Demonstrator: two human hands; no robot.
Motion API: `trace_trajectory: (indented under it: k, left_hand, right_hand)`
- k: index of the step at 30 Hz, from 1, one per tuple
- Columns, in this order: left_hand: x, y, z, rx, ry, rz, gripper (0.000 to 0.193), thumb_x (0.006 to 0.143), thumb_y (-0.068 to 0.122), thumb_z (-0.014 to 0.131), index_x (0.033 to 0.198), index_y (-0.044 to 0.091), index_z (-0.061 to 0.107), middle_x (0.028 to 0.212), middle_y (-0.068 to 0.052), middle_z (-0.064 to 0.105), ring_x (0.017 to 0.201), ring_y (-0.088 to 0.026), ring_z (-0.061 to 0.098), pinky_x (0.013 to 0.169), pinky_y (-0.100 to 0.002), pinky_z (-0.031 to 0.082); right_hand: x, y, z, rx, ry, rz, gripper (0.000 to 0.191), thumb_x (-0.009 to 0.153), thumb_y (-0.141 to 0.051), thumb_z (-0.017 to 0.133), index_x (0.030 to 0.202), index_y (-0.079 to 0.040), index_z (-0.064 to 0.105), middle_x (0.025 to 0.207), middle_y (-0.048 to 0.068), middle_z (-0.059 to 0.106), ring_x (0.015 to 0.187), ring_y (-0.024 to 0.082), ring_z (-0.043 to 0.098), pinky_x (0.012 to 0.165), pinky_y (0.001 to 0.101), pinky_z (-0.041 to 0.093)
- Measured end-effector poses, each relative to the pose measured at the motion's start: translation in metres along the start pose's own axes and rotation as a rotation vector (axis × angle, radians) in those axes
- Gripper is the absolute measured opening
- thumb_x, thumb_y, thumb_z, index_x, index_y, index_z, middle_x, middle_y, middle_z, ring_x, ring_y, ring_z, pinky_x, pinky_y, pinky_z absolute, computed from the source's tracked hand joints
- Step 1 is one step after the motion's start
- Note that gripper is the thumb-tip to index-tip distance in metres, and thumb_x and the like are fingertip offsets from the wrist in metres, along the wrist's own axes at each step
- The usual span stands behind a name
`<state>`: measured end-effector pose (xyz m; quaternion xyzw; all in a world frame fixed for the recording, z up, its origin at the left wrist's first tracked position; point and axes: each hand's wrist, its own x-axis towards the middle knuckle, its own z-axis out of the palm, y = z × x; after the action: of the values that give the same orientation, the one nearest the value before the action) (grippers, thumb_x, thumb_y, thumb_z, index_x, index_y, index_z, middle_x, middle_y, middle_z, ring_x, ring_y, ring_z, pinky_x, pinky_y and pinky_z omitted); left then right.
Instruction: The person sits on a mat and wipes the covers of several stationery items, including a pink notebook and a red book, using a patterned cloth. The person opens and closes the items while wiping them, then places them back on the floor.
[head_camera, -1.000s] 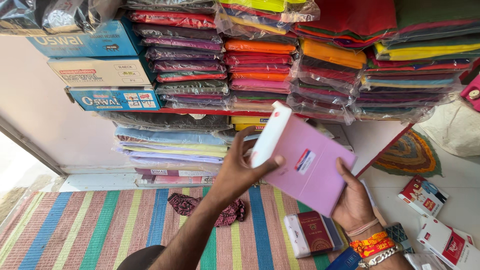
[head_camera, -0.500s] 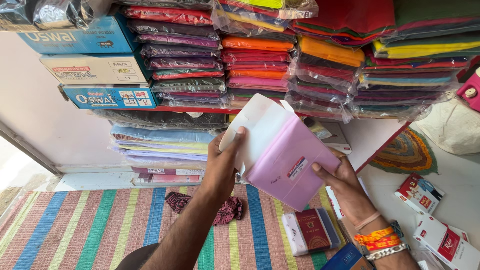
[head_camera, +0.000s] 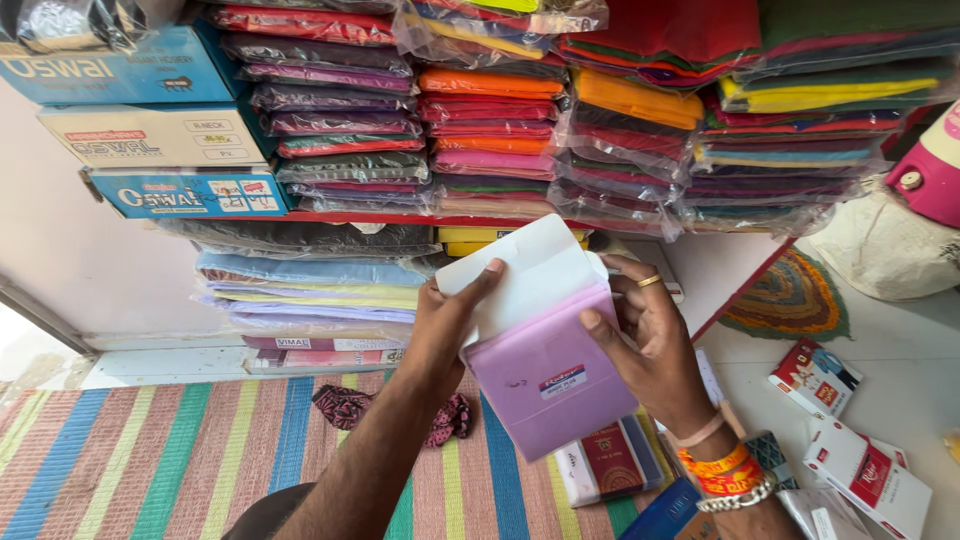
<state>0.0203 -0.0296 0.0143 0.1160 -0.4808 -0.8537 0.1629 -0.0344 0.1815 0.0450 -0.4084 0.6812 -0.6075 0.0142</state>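
I hold a flat pink box (head_camera: 550, 375) with a small label on its face, up in front of me over a striped mat. Its white lid flap (head_camera: 520, 270) is lifted open at the top. My left hand (head_camera: 445, 325) grips the box's left side with the thumb pressed on the white flap. My right hand (head_camera: 650, 340), with a ring and orange wristbands, holds the right edge, fingers curled over the top corner. What lies inside the box is hidden.
Shelves hold stacks of plastic-wrapped folded cloth (head_camera: 490, 120) in many colours. Blue and white cartons (head_camera: 150, 130) stand at left. On the striped mat (head_camera: 150, 450) lie a dark crumpled cloth (head_camera: 345, 405) and a maroon box (head_camera: 610, 460). Red-and-white boxes (head_camera: 850, 450) lie at right.
The pink box has turned from tilted and closed to facing me, with its white flap lifted open. My right hand moved from under the box up to its top right edge.
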Motion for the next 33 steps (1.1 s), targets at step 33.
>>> trace_trajectory:
  k: [33]
  left_hand:
    - [-0.015, 0.012, 0.003, -0.297, -0.458, -0.183, 0.039, 0.1, 0.019, 0.042, 0.13, -0.003, 0.052, 0.12, -0.016, 0.063, 0.113, -0.021, 0.063, 0.105, -0.039, 0.052]
  right_hand:
    - [-0.011, 0.042, -0.027, 0.618, 0.29, 0.283, 0.035, 0.098, -0.014, 0.063, 0.132, -0.01, 0.057, 0.113, -0.001, 0.067, 0.107, 0.011, 0.062, 0.093, 0.0301, 0.051]
